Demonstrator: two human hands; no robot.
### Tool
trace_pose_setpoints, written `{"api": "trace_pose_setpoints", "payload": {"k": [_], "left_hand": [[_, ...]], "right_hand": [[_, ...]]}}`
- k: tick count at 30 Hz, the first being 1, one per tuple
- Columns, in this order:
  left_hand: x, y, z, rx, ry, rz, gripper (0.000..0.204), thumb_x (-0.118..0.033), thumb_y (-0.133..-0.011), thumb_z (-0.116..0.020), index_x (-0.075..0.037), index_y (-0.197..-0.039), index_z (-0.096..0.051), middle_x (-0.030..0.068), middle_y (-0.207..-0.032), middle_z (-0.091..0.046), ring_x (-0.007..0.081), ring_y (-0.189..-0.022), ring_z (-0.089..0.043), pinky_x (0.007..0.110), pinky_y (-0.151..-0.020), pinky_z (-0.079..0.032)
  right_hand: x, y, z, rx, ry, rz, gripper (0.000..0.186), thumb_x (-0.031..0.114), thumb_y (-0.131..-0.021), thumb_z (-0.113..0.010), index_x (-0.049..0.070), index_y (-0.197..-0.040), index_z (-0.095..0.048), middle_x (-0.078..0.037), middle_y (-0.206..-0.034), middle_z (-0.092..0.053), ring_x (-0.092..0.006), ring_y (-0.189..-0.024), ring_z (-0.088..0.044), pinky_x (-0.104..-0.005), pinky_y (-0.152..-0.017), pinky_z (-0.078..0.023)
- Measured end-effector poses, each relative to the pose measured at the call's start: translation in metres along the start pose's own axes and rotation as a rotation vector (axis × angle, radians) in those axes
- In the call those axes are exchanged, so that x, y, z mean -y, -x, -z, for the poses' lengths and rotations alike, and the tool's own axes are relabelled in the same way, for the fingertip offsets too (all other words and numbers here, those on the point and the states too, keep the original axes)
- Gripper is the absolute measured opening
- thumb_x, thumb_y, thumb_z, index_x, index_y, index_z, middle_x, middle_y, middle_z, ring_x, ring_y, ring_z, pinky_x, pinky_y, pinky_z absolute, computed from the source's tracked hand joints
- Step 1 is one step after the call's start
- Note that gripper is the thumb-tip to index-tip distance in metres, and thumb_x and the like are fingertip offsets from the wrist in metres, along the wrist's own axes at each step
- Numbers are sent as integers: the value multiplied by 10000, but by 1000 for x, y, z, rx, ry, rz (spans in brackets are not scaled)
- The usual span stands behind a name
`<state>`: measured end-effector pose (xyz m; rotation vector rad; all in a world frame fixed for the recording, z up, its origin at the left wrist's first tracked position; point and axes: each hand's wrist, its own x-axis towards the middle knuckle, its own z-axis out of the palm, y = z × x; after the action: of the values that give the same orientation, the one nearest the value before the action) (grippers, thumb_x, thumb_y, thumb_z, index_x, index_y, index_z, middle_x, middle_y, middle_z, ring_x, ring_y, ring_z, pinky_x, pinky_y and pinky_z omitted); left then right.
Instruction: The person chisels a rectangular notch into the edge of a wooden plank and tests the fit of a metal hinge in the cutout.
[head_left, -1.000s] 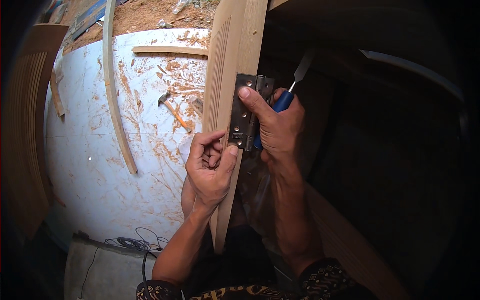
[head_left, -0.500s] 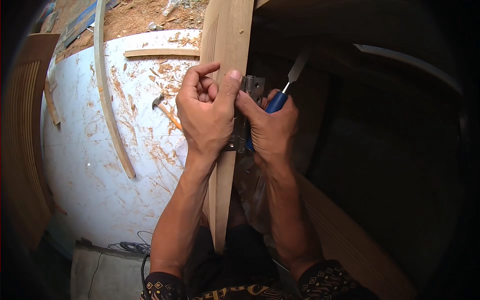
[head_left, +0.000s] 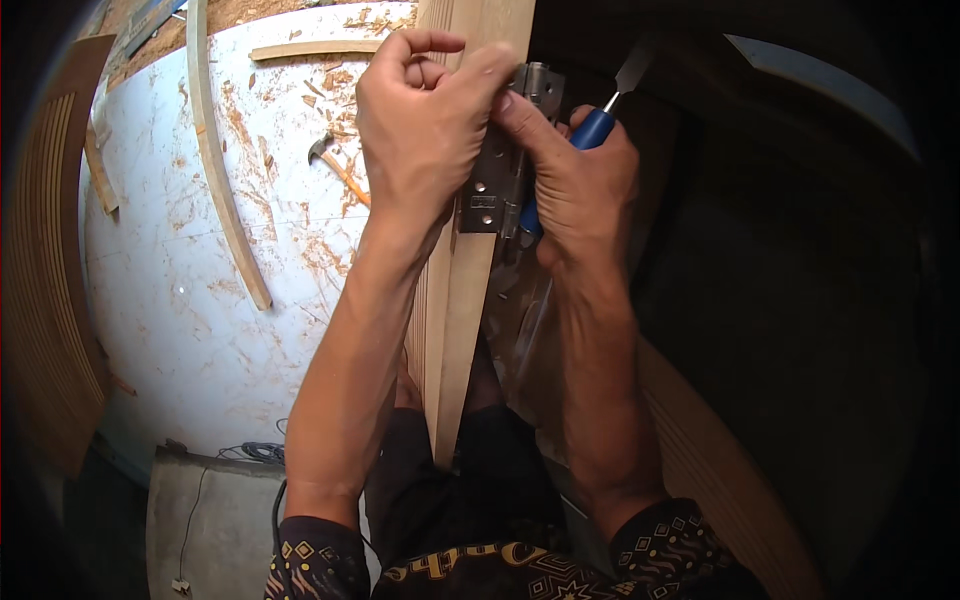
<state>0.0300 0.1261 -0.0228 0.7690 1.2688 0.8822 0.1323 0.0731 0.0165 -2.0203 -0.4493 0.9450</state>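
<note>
A wooden door panel (head_left: 468,300) stands on edge in front of me, its narrow side running away from my legs. Against that edge lies a dark metal butt hinge (head_left: 484,190) with screw holes. My left hand (head_left: 415,135) has its fingers curled and its thumb pressed along the hinge's upper part, hiding some of it. From the other side, my right hand (head_left: 590,190) puts its thumb on the hinge near the left thumb. The same hand grips a chisel (head_left: 594,130) by its blue handle, blade pointing up and away.
A claw hammer (head_left: 342,172) lies on a white sheet (head_left: 190,350) strewn with wood shavings. Long wooden strips (head_left: 228,210) rest there too. A grooved panel (head_left: 40,250) stands at far left, another (head_left: 720,460) at lower right. Coiled cable (head_left: 255,453) sits near a grey slab (head_left: 215,520).
Both hands, with the chisel, have shifted up and slightly right in the picture. More of the hinge's lower leaf now shows below my left hand.
</note>
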Motion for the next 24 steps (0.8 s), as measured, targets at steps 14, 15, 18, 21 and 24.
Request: {"api": "trace_pose_setpoints", "payload": {"k": [14, 15, 18, 21, 24], "left_hand": [[3, 3, 3, 15, -37, -46, 471, -241, -836, -855, 59, -1108, -614, -28, -727, -584, 38, -645, -514, 204, -588, -431], [3, 3, 1, -7, -44, -50, 470, -255, -818, -847, 65, -1071, -613, -51, -675, -532, 27, -604, -450, 208, -555, -391], [3, 4, -6, -79, -104, -100, 454, -275, -832, -830, 59, -1042, -607, -57, -651, -476, 35, -596, -415, 234, -553, -377], [3, 9, -11, -107, -109, -134, 420, -276, -892, -804, 61, -1060, -619, -62, -653, -452, 29, -601, -397, 231, -545, -353], [7, 11, -8, -95, -108, -142, 320, -253, -972, -761, 24, -1088, -651, 15, -770, -663, 57, -670, -598, 219, -619, -480]], "right_hand": [[-3, 2, 0, -33, 54, 17, 563, 345, -692, -1009, 73, -805, -529, 36, -724, -516, -63, -611, -497, -239, -524, -420], [-2, 3, 0, -31, 39, 18, 575, 355, -685, -1007, 60, -799, -527, 32, -704, -496, -65, -590, -485, -244, -490, -401], [-7, 0, 0, -28, 37, 16, 539, 326, -709, -1002, 99, -829, -529, 57, -745, -513, -44, -630, -461, -232, -544, -400], [-6, 0, 0, -23, 34, 15, 583, 357, -691, -1000, 61, -877, -534, 37, -770, -510, -63, -650, -466, -247, -554, -409], [-8, -1, 1, -8, 44, -10, 636, 394, -675, -997, 20, -907, -539, 15, -782, -504, -86, -654, -465, -264, -550, -411]]}}
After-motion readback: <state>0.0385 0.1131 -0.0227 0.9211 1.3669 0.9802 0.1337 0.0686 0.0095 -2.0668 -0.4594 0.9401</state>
